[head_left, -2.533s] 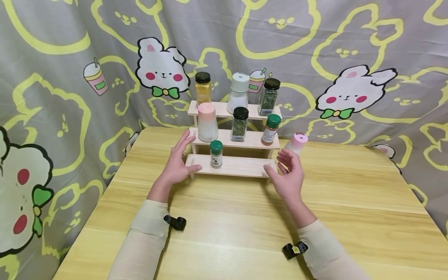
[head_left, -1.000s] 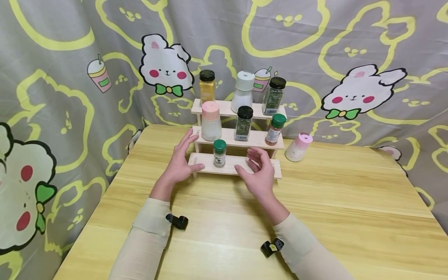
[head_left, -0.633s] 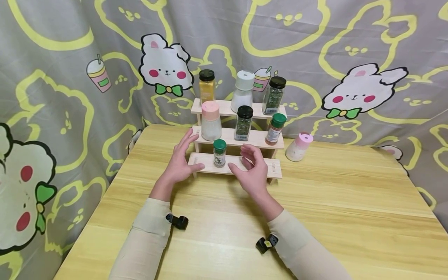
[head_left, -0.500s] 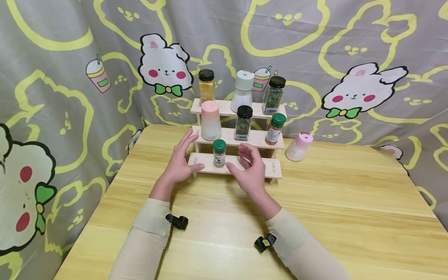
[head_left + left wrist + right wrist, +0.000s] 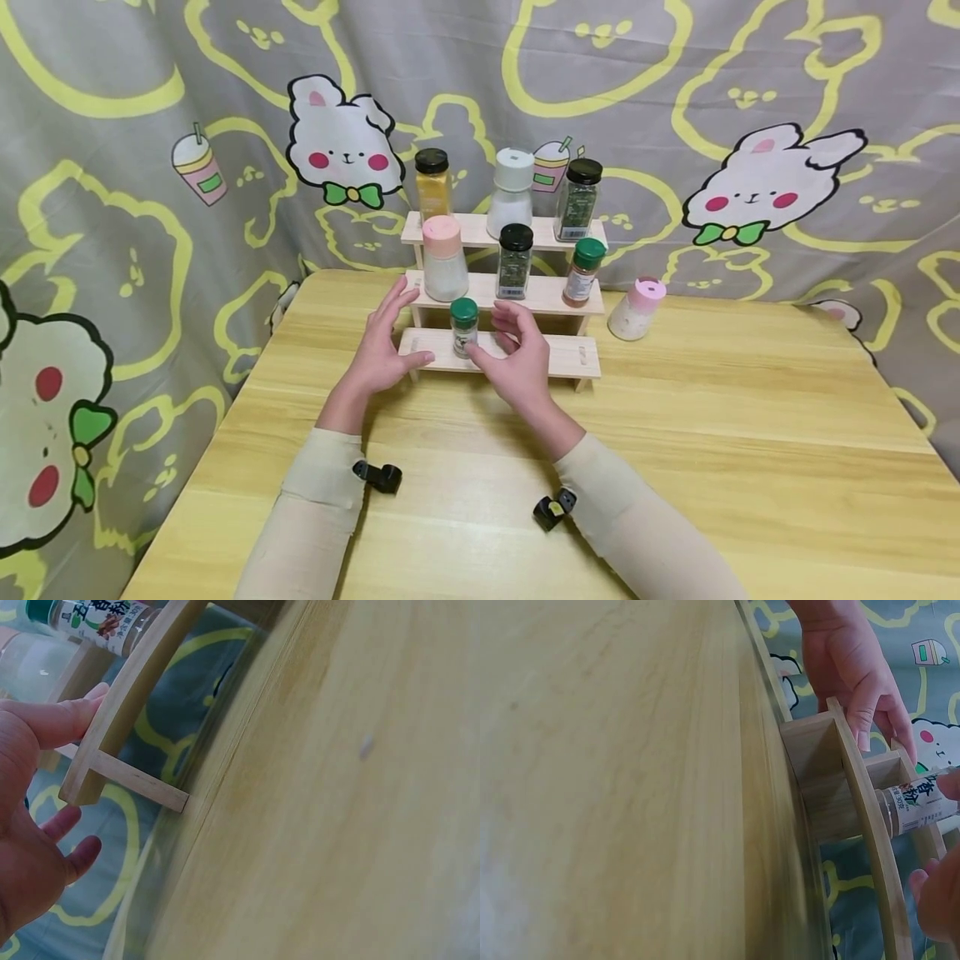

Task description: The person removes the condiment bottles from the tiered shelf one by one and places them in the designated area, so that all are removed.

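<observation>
1. The left hand is resting on the left end of the pale wooden three-step rack. Its fingers are spread out, and the thumb is lying along the lowest step. It looks like it is keeping the rack from sliding.
2. The right hand is reaching in to the small green-capped glass spice jar. Its fingers are loosely curled on the jar's right side, with the thumb low in front of it. It is touching or almost touching the jar. I cannot tell if it is pinching it yet.
3. That small jar is standing upright on the lowest step, left of the middle, all by itself there.
4. The middle step is holding three jars and the top step three more. They are sitting in rows so each one is showing.
5. A pink-capped white shaker bottle is leaning on the bench to the right of the rack, apart from it.
6. The yellow wooden bench is carrying everything.
7. A grey curtain with yellow shapes and white bunnies is hanging behind the far edge.
</observation>
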The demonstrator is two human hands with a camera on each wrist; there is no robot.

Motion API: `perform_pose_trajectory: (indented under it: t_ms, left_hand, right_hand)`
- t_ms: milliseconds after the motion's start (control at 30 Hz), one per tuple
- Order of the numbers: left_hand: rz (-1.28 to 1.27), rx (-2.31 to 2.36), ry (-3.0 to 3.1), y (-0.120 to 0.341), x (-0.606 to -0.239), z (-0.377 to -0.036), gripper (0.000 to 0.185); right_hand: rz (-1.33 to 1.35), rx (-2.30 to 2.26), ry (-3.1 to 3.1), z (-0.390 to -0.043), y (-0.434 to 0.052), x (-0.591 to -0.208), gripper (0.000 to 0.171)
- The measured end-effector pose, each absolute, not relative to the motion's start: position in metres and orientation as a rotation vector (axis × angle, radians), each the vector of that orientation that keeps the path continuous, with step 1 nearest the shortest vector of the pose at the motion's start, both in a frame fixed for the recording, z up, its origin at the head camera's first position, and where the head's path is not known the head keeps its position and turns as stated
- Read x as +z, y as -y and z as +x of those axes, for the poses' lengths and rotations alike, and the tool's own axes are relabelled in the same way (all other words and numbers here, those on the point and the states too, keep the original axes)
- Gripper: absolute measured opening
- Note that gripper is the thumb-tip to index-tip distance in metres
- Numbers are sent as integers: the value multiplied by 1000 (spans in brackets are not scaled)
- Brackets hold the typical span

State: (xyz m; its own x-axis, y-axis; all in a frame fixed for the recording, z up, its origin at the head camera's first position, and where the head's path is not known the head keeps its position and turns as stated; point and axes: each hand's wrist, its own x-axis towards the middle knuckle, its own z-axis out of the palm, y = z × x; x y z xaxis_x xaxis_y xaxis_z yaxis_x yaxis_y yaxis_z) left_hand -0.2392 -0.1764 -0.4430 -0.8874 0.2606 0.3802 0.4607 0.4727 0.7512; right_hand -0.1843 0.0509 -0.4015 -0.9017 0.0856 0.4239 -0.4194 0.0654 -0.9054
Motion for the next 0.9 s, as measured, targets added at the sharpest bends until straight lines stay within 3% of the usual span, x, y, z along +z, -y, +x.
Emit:
perform_pose_trajectory:
  t_ms: [200, 900]
  left_hand:
    - [-636, -1386, 2486, 175, -443, -240, 96]
    - [-632, -1381, 2481, 176, -445, -239, 95]
  right_hand:
    - [351, 1876, 1998, -205, -50, -431, 68]
    - [352, 1859, 2028, -208, -38, -430, 65]
